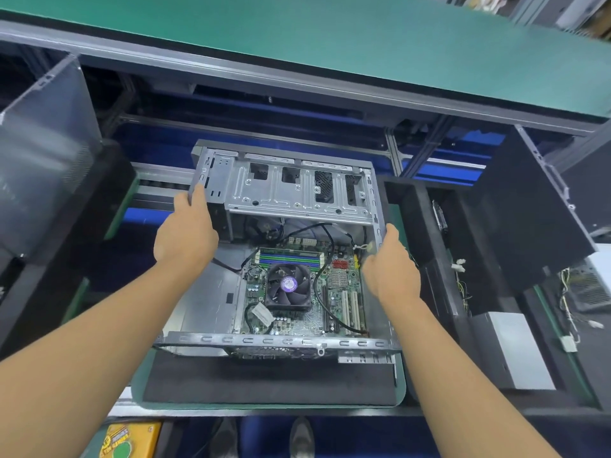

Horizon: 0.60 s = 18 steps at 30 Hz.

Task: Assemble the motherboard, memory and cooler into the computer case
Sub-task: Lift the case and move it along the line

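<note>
An open computer case [297, 190] lies on its side on a black pad [267, 378]. Inside it sits the green motherboard [340, 285], with a black cooler fan [288, 285] carrying a purple label and memory slots [288, 257] above the fan. Black cables loop over the board. My left hand [188, 233] grips the case's far left corner. My right hand [390, 269] grips the case's right wall, thumb over the rim.
Other dark cases stand at the left [49, 153] and right [529, 209]. A grey power supply [515, 348] with loose wires lies at the right. A green shelf [330, 38] runs overhead. A yellow box [132, 441] is at the lower left.
</note>
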### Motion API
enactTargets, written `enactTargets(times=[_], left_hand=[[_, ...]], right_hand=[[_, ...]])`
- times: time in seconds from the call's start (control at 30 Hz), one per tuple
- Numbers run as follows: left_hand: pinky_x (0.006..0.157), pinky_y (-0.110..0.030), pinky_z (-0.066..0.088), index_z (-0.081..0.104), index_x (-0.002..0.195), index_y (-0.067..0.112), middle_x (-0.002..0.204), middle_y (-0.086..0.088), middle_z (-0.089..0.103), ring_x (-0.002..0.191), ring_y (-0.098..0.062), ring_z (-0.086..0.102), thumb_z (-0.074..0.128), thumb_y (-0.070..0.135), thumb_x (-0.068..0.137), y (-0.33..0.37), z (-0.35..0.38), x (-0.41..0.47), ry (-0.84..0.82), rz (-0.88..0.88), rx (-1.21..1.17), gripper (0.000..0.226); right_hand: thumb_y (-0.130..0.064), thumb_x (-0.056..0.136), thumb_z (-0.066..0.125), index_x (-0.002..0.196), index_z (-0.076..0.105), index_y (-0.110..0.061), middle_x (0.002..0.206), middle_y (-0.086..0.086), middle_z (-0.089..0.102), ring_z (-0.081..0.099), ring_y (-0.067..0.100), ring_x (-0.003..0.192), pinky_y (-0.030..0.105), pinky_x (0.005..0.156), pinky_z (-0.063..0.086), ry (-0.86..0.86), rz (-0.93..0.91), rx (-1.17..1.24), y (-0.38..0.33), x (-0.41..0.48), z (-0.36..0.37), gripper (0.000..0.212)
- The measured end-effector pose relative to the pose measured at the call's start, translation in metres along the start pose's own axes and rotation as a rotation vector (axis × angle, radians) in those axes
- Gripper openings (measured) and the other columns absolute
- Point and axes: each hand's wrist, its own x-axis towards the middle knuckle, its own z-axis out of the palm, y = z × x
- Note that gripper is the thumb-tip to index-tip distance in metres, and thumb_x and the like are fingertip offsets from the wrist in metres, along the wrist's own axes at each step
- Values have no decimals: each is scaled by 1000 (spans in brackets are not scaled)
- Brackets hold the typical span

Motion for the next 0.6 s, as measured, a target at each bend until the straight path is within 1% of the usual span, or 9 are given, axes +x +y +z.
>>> enactTargets(times=[0.07,0.13,0.23,0.3,0.37,0.4,0.43,0.5,0.6], left_hand=[[50,-37,39,20,150,19,141,-14,35,62,-32,50,56,1,83,0,0,1,-4,-1,-1,78],[49,-36,39,20,149,19,141,-14,35,61,-32,51,56,0,82,0,1,1,1,0,5,78],[50,-37,38,21,149,21,142,-13,36,63,-33,50,56,-2,80,-2,1,-1,9,18,-1,80],[57,-40,40,18,149,27,140,-12,40,74,-37,53,55,-4,79,-2,-1,1,13,-26,-87,85],[66,-43,42,15,149,26,134,-16,46,91,-42,55,57,1,82,-5,-5,7,-37,-178,-168,83],[69,-43,42,23,145,17,129,-20,49,95,-43,55,57,4,84,-7,-8,9,-97,-252,-177,71],[68,-42,41,35,132,8,121,-22,53,93,-42,55,55,7,86,-8,-10,11,-149,-299,-181,50],[64,-40,39,43,104,7,105,-19,55,85,-38,52,52,8,87,-11,-10,12,-172,-311,-192,19],[62,-39,38,43,96,8,90,-13,49,82,-37,50,51,7,87,-12,-8,6,-139,-293,-200,12]], right_hand=[[-21,95,52,157,15,-20,151,7,45,64,36,103,38,73,39,8,-52,-52,-1,-4,2,73],[-23,96,52,159,7,-22,154,6,39,64,36,98,39,72,41,-2,-80,-90,-1,-5,3,77],[-11,97,52,160,-3,-22,149,12,42,58,34,87,39,70,41,-25,-34,-56,1,-1,4,85],[-6,96,51,161,-1,-17,138,18,53,56,35,89,39,73,41,-45,14,-25,4,1,3,83],[-5,96,48,158,12,-12,128,20,59,57,39,95,41,76,42,-52,-3,-17,7,0,2,72],[-4,96,47,155,17,-11,126,20,60,58,40,96,41,77,41,-49,-17,-13,8,-1,2,67],[-3,95,47,153,20,-10,124,20,60,58,40,97,41,76,41,-44,-28,-9,8,-2,2,64],[-2,95,47,153,22,-9,122,20,61,60,40,98,39,74,40,-37,-38,-9,9,-1,2,64],[0,95,45,157,18,-10,119,20,62,54,34,86,39,72,40,-39,-20,-6,12,-3,1,69]])
